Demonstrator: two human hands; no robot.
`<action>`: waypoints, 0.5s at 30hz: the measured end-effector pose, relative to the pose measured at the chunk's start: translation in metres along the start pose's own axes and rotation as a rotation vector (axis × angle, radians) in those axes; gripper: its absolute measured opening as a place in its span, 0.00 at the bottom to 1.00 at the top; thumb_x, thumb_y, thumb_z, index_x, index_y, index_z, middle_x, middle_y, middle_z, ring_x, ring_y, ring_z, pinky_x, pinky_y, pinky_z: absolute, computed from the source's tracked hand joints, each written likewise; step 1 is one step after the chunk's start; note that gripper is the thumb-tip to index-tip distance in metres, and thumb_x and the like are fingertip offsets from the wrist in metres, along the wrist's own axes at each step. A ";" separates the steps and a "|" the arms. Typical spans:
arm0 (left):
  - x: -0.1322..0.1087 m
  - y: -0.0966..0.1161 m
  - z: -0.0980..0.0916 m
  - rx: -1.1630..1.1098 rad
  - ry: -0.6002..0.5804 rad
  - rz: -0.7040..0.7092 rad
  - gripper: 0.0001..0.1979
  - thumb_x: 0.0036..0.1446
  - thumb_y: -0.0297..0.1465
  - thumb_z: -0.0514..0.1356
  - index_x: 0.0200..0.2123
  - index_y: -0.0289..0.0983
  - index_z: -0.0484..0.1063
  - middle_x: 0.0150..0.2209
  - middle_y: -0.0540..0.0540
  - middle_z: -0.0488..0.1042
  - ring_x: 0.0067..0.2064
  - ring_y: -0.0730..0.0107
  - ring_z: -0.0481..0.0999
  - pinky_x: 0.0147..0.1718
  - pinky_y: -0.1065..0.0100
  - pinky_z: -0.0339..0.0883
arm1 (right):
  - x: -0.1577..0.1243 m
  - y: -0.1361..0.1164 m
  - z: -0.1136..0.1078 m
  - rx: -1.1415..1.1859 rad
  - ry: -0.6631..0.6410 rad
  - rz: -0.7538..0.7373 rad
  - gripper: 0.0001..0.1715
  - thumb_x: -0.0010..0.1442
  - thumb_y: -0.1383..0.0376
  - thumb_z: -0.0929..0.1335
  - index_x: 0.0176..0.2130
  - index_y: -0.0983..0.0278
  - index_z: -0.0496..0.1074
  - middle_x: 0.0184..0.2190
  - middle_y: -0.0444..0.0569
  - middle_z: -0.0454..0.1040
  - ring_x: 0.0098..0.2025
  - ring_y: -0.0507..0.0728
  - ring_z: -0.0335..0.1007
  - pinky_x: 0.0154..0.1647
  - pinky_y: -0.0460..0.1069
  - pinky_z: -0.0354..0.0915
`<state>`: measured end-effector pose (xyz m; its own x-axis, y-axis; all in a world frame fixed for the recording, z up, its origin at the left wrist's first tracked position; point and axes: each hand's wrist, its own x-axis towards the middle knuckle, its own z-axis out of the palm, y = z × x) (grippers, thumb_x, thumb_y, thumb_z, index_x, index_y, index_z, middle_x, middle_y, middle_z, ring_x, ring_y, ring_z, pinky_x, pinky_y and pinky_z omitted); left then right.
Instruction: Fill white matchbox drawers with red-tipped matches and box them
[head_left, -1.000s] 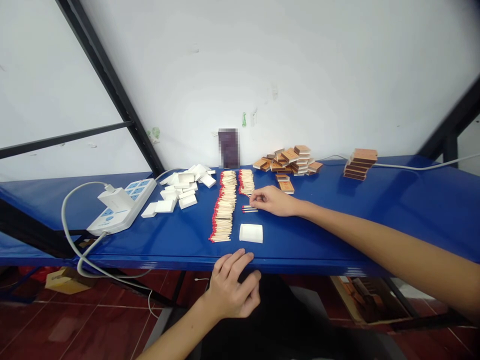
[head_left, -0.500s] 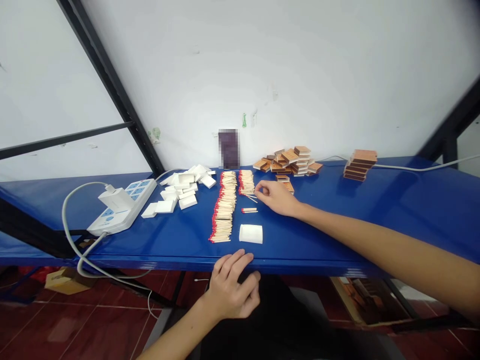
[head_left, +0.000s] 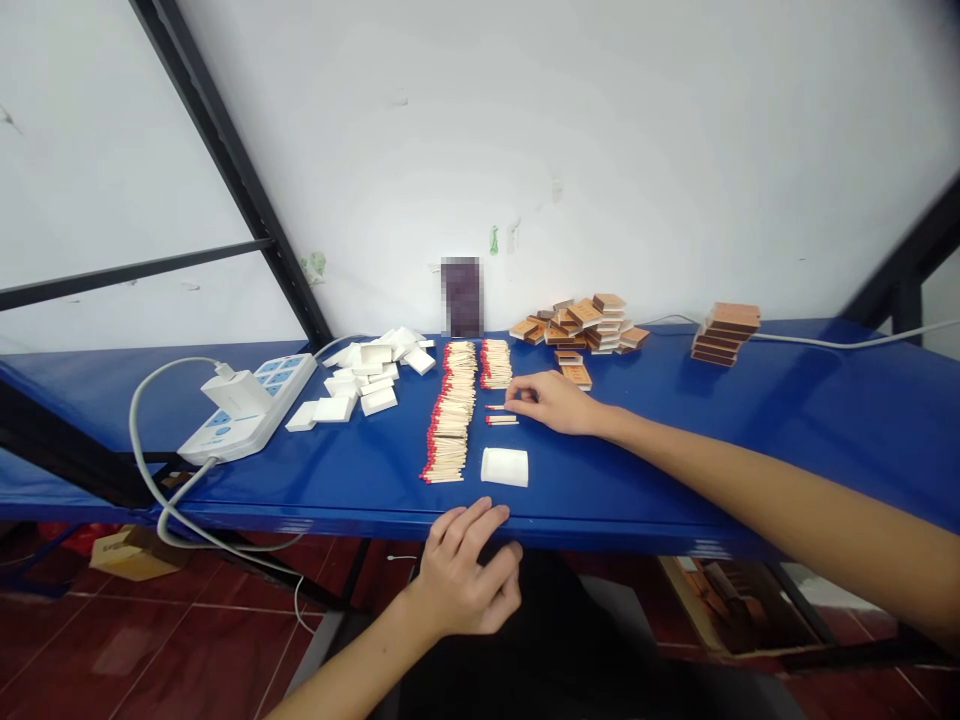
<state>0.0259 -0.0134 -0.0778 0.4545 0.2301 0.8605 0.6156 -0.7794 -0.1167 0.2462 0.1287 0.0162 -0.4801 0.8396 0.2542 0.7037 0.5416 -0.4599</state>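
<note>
My right hand pinches the tail end of a matchstick, its red head pointing left, low over the blue shelf. Just below it lies a small group of matchsticks. A white matchbox tray sits nearer to me. Two rows of red-headed matchsticks are laid out: a long row on the left and a shorter row behind my right hand. At the shelf's front edge rests my left hand, fingers loosely bent and apart, holding nothing.
White matchbox trays are heaped on the left, beside a power strip with a plugged-in charger and cable. Matchbox sleeves lie piled at the back, and a stack of boxes stands farther right. Black frame posts flank the shelf.
My right hand has moved slightly toward me, from the short row to beside the small group, with a matchstick in its fingers. My left hand stays put.
</note>
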 end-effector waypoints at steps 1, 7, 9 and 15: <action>0.000 0.000 0.000 -0.001 0.002 -0.001 0.07 0.48 0.29 0.61 0.33 0.42 0.76 0.47 0.43 0.77 0.52 0.57 0.74 0.52 0.59 0.61 | 0.000 0.000 0.000 0.005 -0.007 -0.005 0.10 0.63 0.60 0.68 0.35 0.63 0.75 0.23 0.41 0.69 0.26 0.50 0.61 0.29 0.46 0.49; 0.002 0.000 -0.001 -0.005 0.000 -0.002 0.06 0.49 0.29 0.61 0.33 0.41 0.76 0.47 0.43 0.77 0.52 0.57 0.74 0.51 0.59 0.61 | -0.002 -0.001 0.000 -0.003 0.001 -0.010 0.14 0.65 0.56 0.66 0.35 0.63 0.74 0.24 0.41 0.70 0.26 0.50 0.61 0.29 0.46 0.50; 0.001 0.000 -0.001 -0.001 -0.005 -0.004 0.06 0.49 0.30 0.61 0.33 0.42 0.76 0.47 0.43 0.77 0.52 0.57 0.74 0.52 0.59 0.61 | -0.003 0.000 0.000 0.003 0.004 -0.029 0.13 0.66 0.57 0.65 0.41 0.62 0.75 0.25 0.42 0.72 0.26 0.51 0.63 0.30 0.46 0.52; 0.001 0.000 -0.001 0.010 -0.007 0.000 0.07 0.49 0.29 0.61 0.33 0.42 0.76 0.46 0.43 0.77 0.52 0.58 0.74 0.51 0.59 0.61 | -0.005 -0.003 -0.001 0.001 -0.021 -0.157 0.19 0.67 0.65 0.61 0.50 0.59 0.78 0.43 0.49 0.80 0.41 0.56 0.72 0.40 0.48 0.59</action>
<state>0.0260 -0.0139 -0.0767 0.4589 0.2346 0.8570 0.6219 -0.7736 -0.1212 0.2472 0.1229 0.0169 -0.5950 0.7436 0.3050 0.6189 0.6660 -0.4164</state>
